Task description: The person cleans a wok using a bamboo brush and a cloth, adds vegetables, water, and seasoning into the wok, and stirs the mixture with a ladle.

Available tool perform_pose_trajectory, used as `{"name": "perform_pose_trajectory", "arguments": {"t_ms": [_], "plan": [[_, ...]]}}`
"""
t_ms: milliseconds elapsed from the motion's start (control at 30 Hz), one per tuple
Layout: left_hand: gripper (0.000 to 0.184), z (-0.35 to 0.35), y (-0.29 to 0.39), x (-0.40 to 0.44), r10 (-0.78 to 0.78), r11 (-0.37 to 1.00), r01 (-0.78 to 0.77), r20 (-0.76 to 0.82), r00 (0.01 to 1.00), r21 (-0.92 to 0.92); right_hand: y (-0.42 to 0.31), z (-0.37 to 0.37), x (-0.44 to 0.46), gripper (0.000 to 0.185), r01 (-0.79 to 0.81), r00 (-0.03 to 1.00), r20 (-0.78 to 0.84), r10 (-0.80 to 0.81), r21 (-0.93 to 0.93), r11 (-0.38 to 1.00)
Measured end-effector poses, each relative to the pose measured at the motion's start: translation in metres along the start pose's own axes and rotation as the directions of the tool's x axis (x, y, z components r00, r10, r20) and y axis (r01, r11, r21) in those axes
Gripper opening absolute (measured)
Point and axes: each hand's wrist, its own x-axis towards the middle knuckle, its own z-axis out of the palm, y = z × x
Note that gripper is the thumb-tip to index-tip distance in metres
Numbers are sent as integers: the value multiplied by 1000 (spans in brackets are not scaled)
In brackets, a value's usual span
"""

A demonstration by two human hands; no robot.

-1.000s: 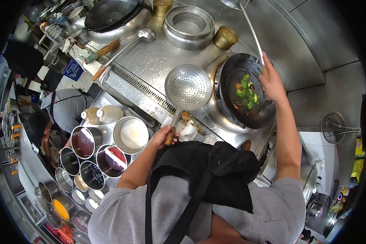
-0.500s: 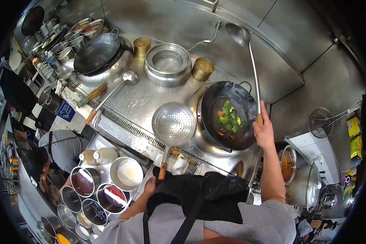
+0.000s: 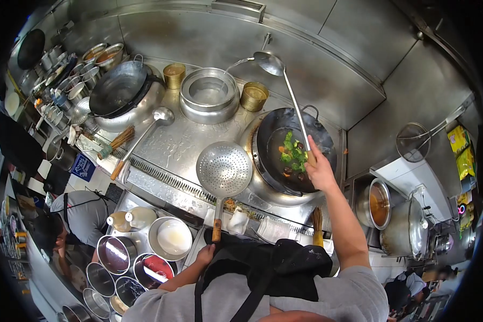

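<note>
My right hand [image 3: 320, 170] is closed around the wooden end of a long-handled ladle [image 3: 296, 104]. The ladle's bowl is raised beyond the wok, beside a curved faucet spout [image 3: 240, 64]; whether they touch is unclear. Below the handle, a dark wok [image 3: 322, 129] on the right burner holds broccoli [image 3: 291, 153] with orange and dark brown pieces. My left hand [image 3: 205, 254] is low by the counter edge, close to the wooden handle end of a perforated strainer [image 3: 224, 169]. Its fingers are partly hidden, so its grip cannot be made out.
A round metal pot [image 3: 209, 96] and brass-coloured tins [image 3: 254, 96] stand behind the burners. To the left are another wok [image 3: 118, 88] and a second ladle [image 3: 163, 116]. Several seasoning tubs [image 3: 170, 238] sit at lower left, near a co-worker [image 3: 86, 212]. A bamboo brush [image 3: 317, 225] stands at front right.
My right hand has moved left, over the wok's right side, bringing the ladle bowl left and down to the faucet spout. The whole view has shifted slightly. My left hand stays near the strainer handle.
</note>
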Motion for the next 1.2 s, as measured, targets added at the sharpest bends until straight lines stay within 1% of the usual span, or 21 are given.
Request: {"name": "perform_pose_trajectory", "arguments": {"t_ms": [100, 200, 267, 300, 333, 400, 467, 500, 600, 633, 667, 700, 733, 800, 833, 933, 1000, 1067, 1100, 1133, 1200], "plan": [[59, -9, -1, 2, -30, 997, 27, 39, 999, 68, -9, -16, -35, 83, -48, 999, 22, 49, -9, 999], [57, -12, -13, -23, 117, 984, -111, -36, 993, 139, 15, -42, -90, 82, -27, 998, -60, 20, -117, 993], [56, -15, -7, -53, -4, 950, 39, -113, 994, 309, 35, -56, -135, 81, 101, 973, -199, -119, -97, 990], [55, -11, -55, -44, 38, 915, -13, -53, 998, 404, 47, -60, -161, 83, 17, 977, -214, -18, -6, 1000], [53, -12, -56, -67, -113, 951, 133, -87, 990, 278, 59, -66, -188, 85, -67, 971, -222, 85, 86, 994], [46, -6, -89, -96, -142, 865, 146, -45, 989, 481, 99, -64, -244, 87, -84, 959, -253, 130, 185, 979], [40, 2, -71, -140, -472, 807, 425, 17, 881, 410, 164, -54, -302, 89, -98, 944, -269, 190, 322, 942], [36, 8, -106, -145, -459, 843, 386, 127, 879, 376, 172, -53, -333, 89, -205, 920, -233, 316, 402, 892], [35, 24, -72, -197, -456, 808, 366, 99, 884, 462, 210, -47, -420, 88, -396, 854, -69, 516, 556, 731], [34, 21, -124, -196, -55, 977, 14, 183, 982, 214, 233, -42, -450, 88, -454, 850, -34, 526, 461, 763], [35, 25, -97, -209, -125, 963, 87, 137, 983, 256, 259, -35, -479, 88, -503, 842, -1, 539, 360, 786], [35, 29, -66, -222, -195, 942, 162, 90, 977, 293, 284, -26, -505, 87, -380, 922, -85, 379, 6, 925], [36, 34, -25, -238, -264, 916, 237, 43, 964, 324, 260, -35, -512, 86, -521, 853, 28, 520, 40, 853], [38, 42, -13, -237, -297, 895, 250, 77, 952, 369, 272, -25, -534, 84, -407, 913, -34, 406, -50, 912], [38, 49, -9, -234, -298, 888, 252, 63, 953, 386, 269, -25, -533, 85, -399, 917, -68, 393, -196, 896], [37, 64, 9, -219, -264, 870, 210, 62, 963, 445, 243, -34, -511, 90, -573, 776, 18, 631, -398, 716], [37, 67, 12, -201, -228, 860, 163, 78, 970, 483, 266, -27, -512, 90, -572, 777, 27, 629, -387, 723], [38, 75, 22, -178, -9, 895, -83, 204, 979, 438, 275, -27, -512, 91, -499, 836, 85, 543, -298, 814], [37, 79, 37, -174, 54, 907, -126, 186, 981, 401, 274, -31, -513, 91, -503, 829, 106, 549, -287, 815], [37, 90, 86, -184, 116, 915, -169, 163, 980, 365, 277, -33, -516, 91, -497, 834, 104, 542, -286, 819], [30, 107, 170, -210, 226, 967, -241, 166, 960, 78, 304, -35, -533, 89, -439, 888, 71, 455, -169, 882]]}}
